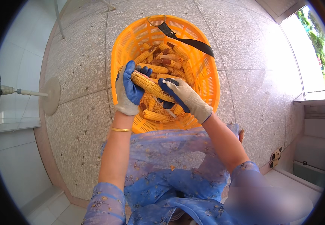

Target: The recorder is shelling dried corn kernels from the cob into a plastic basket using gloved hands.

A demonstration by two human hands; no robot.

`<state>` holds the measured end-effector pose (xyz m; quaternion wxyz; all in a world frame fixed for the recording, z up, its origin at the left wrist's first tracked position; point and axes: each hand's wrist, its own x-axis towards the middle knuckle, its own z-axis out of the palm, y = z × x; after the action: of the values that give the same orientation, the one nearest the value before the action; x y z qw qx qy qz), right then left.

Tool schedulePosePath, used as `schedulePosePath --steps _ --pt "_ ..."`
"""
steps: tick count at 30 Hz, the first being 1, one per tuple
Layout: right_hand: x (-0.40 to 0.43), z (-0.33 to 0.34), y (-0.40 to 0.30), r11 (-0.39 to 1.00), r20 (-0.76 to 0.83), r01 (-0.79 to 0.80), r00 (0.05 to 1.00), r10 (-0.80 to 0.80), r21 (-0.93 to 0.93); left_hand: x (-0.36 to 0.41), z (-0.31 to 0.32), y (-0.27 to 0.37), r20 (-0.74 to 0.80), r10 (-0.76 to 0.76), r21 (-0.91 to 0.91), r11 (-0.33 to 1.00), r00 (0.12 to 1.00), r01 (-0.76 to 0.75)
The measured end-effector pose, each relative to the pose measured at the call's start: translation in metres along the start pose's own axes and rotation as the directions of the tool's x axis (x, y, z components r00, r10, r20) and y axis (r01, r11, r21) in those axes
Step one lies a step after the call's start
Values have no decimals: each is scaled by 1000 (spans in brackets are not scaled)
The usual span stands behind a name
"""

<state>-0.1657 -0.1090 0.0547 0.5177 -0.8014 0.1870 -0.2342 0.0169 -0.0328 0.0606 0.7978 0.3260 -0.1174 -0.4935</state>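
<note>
An ear of yellow corn (151, 85) lies slantwise between my two gloved hands, over an orange plastic basket (212, 81). My left hand (130, 87), in a white knit glove with a blue coated palm, is wrapped around its upper left part. Around the lower right end close the fingers of my right hand (183, 94), in a matching glove. Below, the basket holds several more corn ears (155, 116), loose kernels (159, 108) and some reddish bare cobs (165, 61). A thin pale strip (170, 113) shows under my right hand; what it is, I cannot tell.
A black strap (190, 42) hooked to the basket's far rim hangs over its right side. The basket stands on a speckled terrazzo floor (78, 95). To the left is a pedestal fan's round base (52, 95). Slippers (275, 157) lie at the right, below a bright doorway (294, 53).
</note>
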Motion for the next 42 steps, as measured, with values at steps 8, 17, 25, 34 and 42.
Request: schedulePosePath --steps 8,17,25,34,42 --pt "4 22 -4 734 -58 -576 771 634 360 -10 18 1 29 121 158 980 992 -124" --pt "5 2 -38 745 112 -486 862 494 457 -1 -3 9 -88 42 -39 998 995 -46" --pt "4 14 -22 707 -15 -521 800 600 479 -3 6 8 -29 84 26 996 996 -83" --pt "-2 -6 -9 939 51 -231 973 225 254 3 -4 14 -44 89 -8 996 995 -89" --pt "8 -5 -33 830 -52 -494 851 523 260 -8 16 15 -33 142 64 988 989 -140"
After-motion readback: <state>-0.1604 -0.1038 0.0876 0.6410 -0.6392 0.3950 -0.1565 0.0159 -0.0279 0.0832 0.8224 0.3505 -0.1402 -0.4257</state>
